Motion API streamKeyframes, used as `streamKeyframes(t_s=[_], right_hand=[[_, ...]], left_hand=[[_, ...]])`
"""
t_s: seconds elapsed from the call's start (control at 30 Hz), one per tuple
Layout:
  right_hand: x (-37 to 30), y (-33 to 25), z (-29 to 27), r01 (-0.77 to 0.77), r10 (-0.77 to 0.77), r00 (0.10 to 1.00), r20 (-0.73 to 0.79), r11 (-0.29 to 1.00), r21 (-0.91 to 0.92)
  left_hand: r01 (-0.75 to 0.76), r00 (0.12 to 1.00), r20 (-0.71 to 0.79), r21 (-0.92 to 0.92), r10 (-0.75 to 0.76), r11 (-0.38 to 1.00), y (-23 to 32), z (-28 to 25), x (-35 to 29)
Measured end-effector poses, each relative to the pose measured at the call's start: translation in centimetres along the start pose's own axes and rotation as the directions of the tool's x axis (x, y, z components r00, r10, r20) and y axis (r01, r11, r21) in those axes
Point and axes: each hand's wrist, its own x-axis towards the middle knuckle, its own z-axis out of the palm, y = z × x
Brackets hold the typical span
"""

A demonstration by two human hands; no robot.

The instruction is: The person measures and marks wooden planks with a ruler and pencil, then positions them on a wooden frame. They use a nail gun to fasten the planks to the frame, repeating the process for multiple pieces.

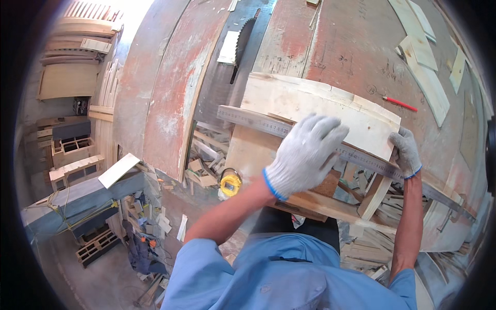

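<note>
White gloves (302, 155) with blue cuffs (274, 185), cream board (323, 109), dark-marked grey ruler (253, 120), blue shirt (206, 266)

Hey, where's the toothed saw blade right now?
In the head view, the saw blade is near the top, around centre, at the slotted grey metal strip, just right of a white piece.

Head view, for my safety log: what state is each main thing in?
Saw blade: raised through its slot; motion unclear.
Pale board: lying flat.
Metal scale: partly covered.
Red pencil: lying unheld.
Left hand: gloved, over the board's near edge.
Right hand: gloved, at the board's right end.
</note>
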Motion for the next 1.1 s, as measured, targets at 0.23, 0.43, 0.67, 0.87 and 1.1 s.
streamKeyframes(t_s=[0.23,0.43,0.67,0.87,1.1], right_hand=[[2.1,-2.8,7.2,0.131,-0.132,0.990,0.046,0.991,0.019],[6.0,-3.9,15.6,0.054,-0.072,0.987,0.144,0.991,0.125],[7.9,-2.6,18.5,-0.080,0.040,0.979,0.198,0.977,0.197],[8.2,-2.3,18.6,-0.061,0.021,0.984,0.175,0.972,0.228],[8.6,-3.5,20.8,0.022,-0.032,0.979,0.200,0.998,0.052]], left_hand=[[0.234,0.972,0.061,-0.128,-0.228,0.964,-0.6,-3.5,-7.4],[0.474,0.875,0.166,-0.103,-0.455,0.874,-2.8,-4.1,-12.0],[0.538,0.832,0.202,-0.064,-0.517,0.840,-5.2,-4.7,-13.0],[0.300,0.952,0.084,-0.060,-0.294,0.952,-7.0,-5.5,-6.9],[0.174,0.985,-0.010,0.091,-0.174,0.981,-12.2,-3.4,-0.9]])
